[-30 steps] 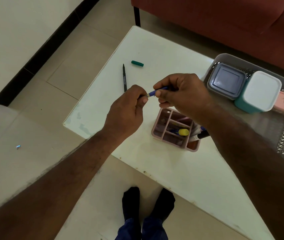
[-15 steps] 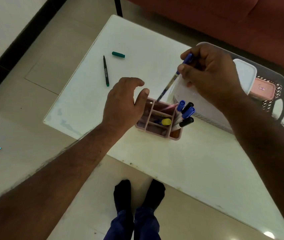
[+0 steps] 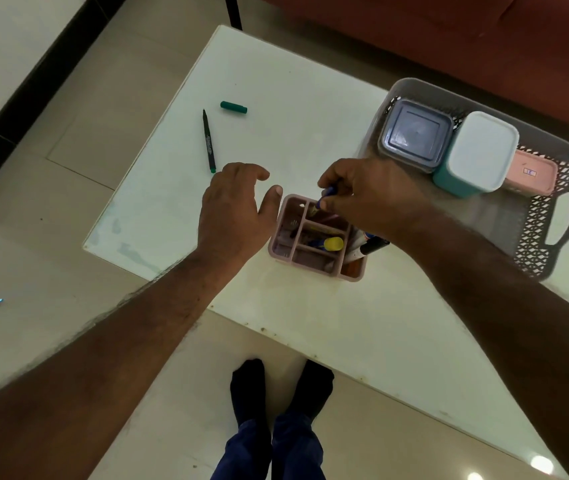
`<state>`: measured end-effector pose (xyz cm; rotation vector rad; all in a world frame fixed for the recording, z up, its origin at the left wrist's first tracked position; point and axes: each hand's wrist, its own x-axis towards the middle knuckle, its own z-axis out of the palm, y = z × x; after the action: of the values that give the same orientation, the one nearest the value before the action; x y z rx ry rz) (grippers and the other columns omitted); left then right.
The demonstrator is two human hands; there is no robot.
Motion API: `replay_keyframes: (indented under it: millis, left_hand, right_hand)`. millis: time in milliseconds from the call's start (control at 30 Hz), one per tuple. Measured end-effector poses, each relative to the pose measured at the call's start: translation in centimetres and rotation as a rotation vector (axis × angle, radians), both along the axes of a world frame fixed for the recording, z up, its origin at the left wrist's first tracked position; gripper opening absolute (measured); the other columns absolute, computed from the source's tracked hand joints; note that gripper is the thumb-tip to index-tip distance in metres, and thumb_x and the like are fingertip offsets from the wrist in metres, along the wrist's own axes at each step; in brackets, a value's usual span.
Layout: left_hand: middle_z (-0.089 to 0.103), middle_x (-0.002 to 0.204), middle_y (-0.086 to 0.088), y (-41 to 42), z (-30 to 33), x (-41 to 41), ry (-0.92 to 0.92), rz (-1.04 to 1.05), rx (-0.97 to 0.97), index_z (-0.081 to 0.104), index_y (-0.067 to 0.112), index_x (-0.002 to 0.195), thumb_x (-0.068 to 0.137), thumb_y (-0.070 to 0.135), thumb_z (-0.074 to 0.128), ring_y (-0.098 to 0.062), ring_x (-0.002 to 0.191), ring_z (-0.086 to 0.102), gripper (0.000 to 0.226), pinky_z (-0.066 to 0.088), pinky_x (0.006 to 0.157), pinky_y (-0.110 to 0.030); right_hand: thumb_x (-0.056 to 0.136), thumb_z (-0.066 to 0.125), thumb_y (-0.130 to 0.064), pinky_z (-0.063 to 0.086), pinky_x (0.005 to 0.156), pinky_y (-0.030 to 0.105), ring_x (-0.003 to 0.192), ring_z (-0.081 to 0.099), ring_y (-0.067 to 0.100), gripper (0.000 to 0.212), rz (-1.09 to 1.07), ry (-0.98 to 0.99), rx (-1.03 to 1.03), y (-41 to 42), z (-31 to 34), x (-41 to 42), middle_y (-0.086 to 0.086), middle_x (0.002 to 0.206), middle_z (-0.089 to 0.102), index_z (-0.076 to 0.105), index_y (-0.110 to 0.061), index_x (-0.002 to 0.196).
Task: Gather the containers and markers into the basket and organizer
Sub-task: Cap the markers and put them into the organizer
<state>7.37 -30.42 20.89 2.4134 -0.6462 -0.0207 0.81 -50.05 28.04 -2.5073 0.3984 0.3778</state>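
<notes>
My right hand pinches a blue marker whose tip points down into a back compartment of the pink organizer. Several markers stand in the organizer, one with a yellow cap. My left hand hovers with relaxed fingers just left of the organizer, thumb near its rim, holding nothing. An uncapped green marker and its green cap lie on the white table. The grey basket holds a grey-lidded container, a teal container with a white lid and a pink container.
The table's near edge runs diagonally past my feet on the tiled floor. A red sofa stands behind the table and a dark table leg shows at the far corner.
My right hand has lowered the blue marker from above the basket down into the organizer. My left hand has stayed beside the organizer.
</notes>
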Motion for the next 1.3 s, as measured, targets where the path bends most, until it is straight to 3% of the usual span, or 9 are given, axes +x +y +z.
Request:
replay_keyframes:
  millis: [233, 367, 533, 633, 733, 800, 933, 1167, 1300]
  left_hand:
    - [0.064, 0.113, -0.004, 0.9, -0.5, 0.8, 0.012, 0.035, 0.013, 0.060, 0.011, 0.115, 0.094, 0.040, 0.057, -0.024, 0.103, 0.058, 0.036, 0.048, 0.087, -0.040]
    - [0.063, 0.114, -0.005, 1.7, -0.8, 1.5, 0.029, 0.054, 0.047, 0.060, 0.012, 0.116, 0.094, 0.041, 0.057, -0.025, 0.103, 0.058, 0.037, 0.048, 0.087, -0.041]
    - [0.063, 0.116, -0.004, 2.3, -1.4, 2.0, 0.049, 0.079, 0.072, 0.059, 0.013, 0.116, 0.095, 0.043, 0.057, -0.024, 0.106, 0.058, 0.037, 0.049, 0.090, -0.041]
    - [0.063, 0.116, -0.004, 2.5, -1.5, 2.2, 0.057, 0.083, 0.081, 0.059, 0.013, 0.116, 0.095, 0.044, 0.057, -0.024, 0.106, 0.059, 0.038, 0.049, 0.089, -0.040]
    - [0.064, 0.114, -0.005, 2.8, -1.7, 2.0, 0.045, 0.077, 0.071, 0.060, 0.011, 0.115, 0.095, 0.043, 0.057, -0.025, 0.103, 0.060, 0.038, 0.049, 0.087, -0.041]
    - [0.064, 0.113, -0.005, 2.8, -1.8, 1.9, 0.050, 0.079, 0.056, 0.060, 0.011, 0.114, 0.094, 0.043, 0.057, -0.026, 0.101, 0.060, 0.038, 0.050, 0.086, -0.042]
    - [0.065, 0.114, -0.005, 2.5, -1.6, 1.9, 0.057, 0.073, 0.061, 0.060, 0.011, 0.115, 0.094, 0.045, 0.056, -0.026, 0.102, 0.060, 0.040, 0.051, 0.086, -0.042]
    - [0.065, 0.116, -0.006, 1.5, -1.0, 1.8, 0.042, 0.048, 0.057, 0.060, 0.010, 0.116, 0.094, 0.043, 0.057, -0.025, 0.105, 0.060, 0.040, 0.049, 0.087, -0.039]
    - [0.065, 0.116, -0.006, 1.0, -0.6, 1.4, 0.038, 0.006, 0.076, 0.061, 0.010, 0.117, 0.093, 0.045, 0.053, -0.025, 0.106, 0.060, 0.043, 0.046, 0.089, -0.036]
  right_hand:
    - [0.086, 0.073, -0.037, 0.052, 0.088, 0.028, 0.098, 0.064, 0.008, 0.043, -0.018, 0.032, 0.009, -0.8, 0.4, 1.3, -0.010, 0.113, 0.069, 0.060, -0.029, 0.126]
    - [0.086, 0.071, -0.043, 0.047, 0.079, 0.023, 0.093, 0.062, 0.006, 0.041, -0.077, -0.017, -0.006, -1.7, 0.8, 2.3, -0.011, 0.106, 0.069, 0.062, -0.027, 0.122]
    - [0.088, 0.068, -0.044, 0.047, 0.079, 0.025, 0.094, 0.062, 0.008, 0.040, -0.082, -0.041, 0.006, -1.4, 0.9, 3.5, -0.014, 0.100, 0.063, 0.061, -0.025, 0.122]
    - [0.084, 0.073, -0.045, 0.049, 0.083, 0.030, 0.098, 0.062, 0.012, 0.043, 0.054, 0.146, -0.004, -1.5, 1.3, 4.2, -0.009, 0.107, 0.066, 0.061, -0.025, 0.120]
    - [0.081, 0.076, -0.043, 0.048, 0.085, 0.032, 0.101, 0.060, 0.017, 0.044, 0.292, 0.422, -0.201, -0.7, 1.5, 4.4, -0.002, 0.113, 0.064, 0.063, -0.023, 0.117]
    - [0.081, 0.076, -0.039, 0.047, 0.079, 0.030, 0.099, 0.060, 0.019, 0.041, 0.400, 0.505, -0.330, 0.1, 1.2, 4.3, 0.000, 0.110, 0.063, 0.065, -0.021, 0.116]
    - [0.081, 0.077, -0.032, 0.042, 0.073, 0.028, 0.091, 0.056, 0.016, 0.037, 0.441, 0.498, -0.362, 0.2, 1.1, 4.2, -0.004, 0.100, 0.057, 0.065, -0.021, 0.114]
    - [0.079, 0.078, -0.038, 0.054, 0.081, 0.036, 0.086, 0.060, 0.016, 0.028, 0.396, 0.374, -0.361, -0.2, 1.0, 3.7, -0.005, 0.090, 0.063, 0.068, -0.023, 0.101]
    - [0.083, 0.075, -0.034, 0.046, 0.074, 0.030, 0.087, 0.056, 0.014, 0.021, 0.352, 0.278, -0.316, -0.5, 1.7, 3.6, -0.007, 0.089, 0.058, 0.068, -0.025, 0.100]
